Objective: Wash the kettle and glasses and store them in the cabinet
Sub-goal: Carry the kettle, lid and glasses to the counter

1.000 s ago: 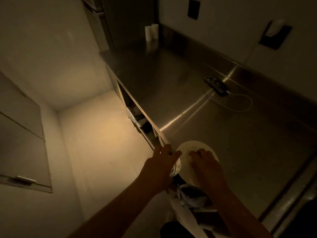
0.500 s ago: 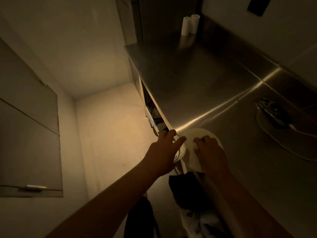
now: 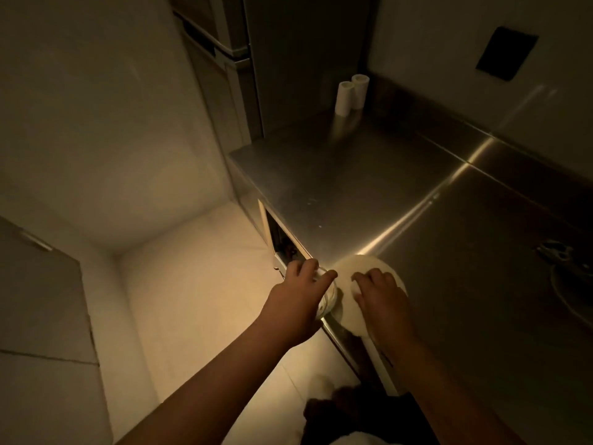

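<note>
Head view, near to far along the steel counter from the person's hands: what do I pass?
right hand resting on the white round object at the counter's near edge → bright seam reflection → two white rolls standing upright in the far corner.

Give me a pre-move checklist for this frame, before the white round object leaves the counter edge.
1. Left hand has a grip on the white round object's rim: ok.
2. Right hand on top of it: ok.
3. Object fully supported by counter: not ok, overhangs the edge.
4. Cabinet opening below is open: ok.
5. Room inside the cabinet: cannot tell.
6. Two white rolls out of the path: ok.
</note>
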The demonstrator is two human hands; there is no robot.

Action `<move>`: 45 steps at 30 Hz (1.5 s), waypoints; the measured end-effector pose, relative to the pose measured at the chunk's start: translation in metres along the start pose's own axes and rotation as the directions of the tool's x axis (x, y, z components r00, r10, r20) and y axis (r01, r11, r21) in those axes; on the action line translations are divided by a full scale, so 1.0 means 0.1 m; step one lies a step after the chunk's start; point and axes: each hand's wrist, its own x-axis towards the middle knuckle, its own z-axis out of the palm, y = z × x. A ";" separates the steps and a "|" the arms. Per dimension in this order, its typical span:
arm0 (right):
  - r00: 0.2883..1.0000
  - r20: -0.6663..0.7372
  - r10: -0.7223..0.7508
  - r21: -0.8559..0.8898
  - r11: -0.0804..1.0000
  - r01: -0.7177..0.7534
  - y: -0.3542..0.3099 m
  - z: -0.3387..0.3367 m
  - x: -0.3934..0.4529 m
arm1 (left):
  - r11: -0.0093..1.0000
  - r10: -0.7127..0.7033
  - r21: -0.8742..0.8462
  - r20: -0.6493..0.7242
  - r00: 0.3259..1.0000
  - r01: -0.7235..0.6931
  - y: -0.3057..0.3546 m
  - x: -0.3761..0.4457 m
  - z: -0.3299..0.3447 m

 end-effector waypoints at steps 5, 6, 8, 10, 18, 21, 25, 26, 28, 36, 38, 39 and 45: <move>0.996 -0.076 0.046 0.052 0.998 -0.043 -0.18 0.04 0.86 | 0.999 0.014 0.044 0.005 1.000 -0.014 -0.59 0.66 -0.16; 0.996 -0.079 0.045 0.054 0.998 -0.041 -0.22 0.05 1.05 | 0.999 0.013 0.051 0.015 1.000 -0.014 -0.71 0.80 -0.19; 0.996 -0.078 0.045 0.066 0.997 -0.040 -0.29 0.05 1.44 | 0.997 0.015 0.070 0.029 0.999 -0.017 -0.96 1.09 -0.29; 0.994 -0.095 0.049 0.077 0.996 -0.042 -0.35 0.04 1.78 | 0.996 0.024 0.086 0.041 0.999 -0.028 -1.17 1.35 -0.38; 0.994 -0.096 0.050 0.054 0.998 -0.045 -0.55 -0.08 3.00 | 0.997 0.037 0.061 0.081 0.996 -0.042 -1.98 2.24 -0.61; 0.993 -0.098 0.061 0.044 0.997 -0.057 -0.60 -0.10 3.38 | 0.995 0.075 0.055 0.098 0.992 -0.081 -2.26 2.58 -0.62; 0.985 -0.098 0.142 0.054 0.989 -0.138 -0.66 -0.11 3.88 | 0.986 0.156 0.036 0.099 0.983 -0.160 -2.62 3.03 -0.60; 0.980 -0.105 0.169 0.054 0.985 -0.164 -0.67 -0.10 3.99 | 0.985 0.170 0.028 0.098 0.981 -0.173 -2.71 3.14 -0.61; 0.970 -0.105 0.221 0.046 0.975 -0.217 -0.68 -0.09 4.16 | 0.977 0.210 0.008 0.094 0.973 -0.212 -2.87 3.34 -0.63; 0.920 -0.038 0.390 0.054 0.920 -0.388 -0.75 -0.01 4.52 | 0.928 0.369 -0.005 0.128 0.920 -0.372 -3.18 3.87 -0.64; 0.916 -0.136 0.377 0.038 0.926 -0.376 -0.76 -0.03 4.52 | 0.912 0.406 0.000 0.116 0.906 -0.409 -3.22 3.96 -0.61; 0.914 -0.189 0.358 0.033 0.933 -0.359 -0.76 -0.03 4.50 | 0.907 0.419 -0.008 0.108 0.901 -0.421 -3.24 3.99 -0.60; 0.901 -0.217 0.375 0.178 0.923 -0.341 -0.74 0.08 4.39 | 0.911 0.401 0.048 0.134 0.906 -0.410 -3.23 4.05 -0.58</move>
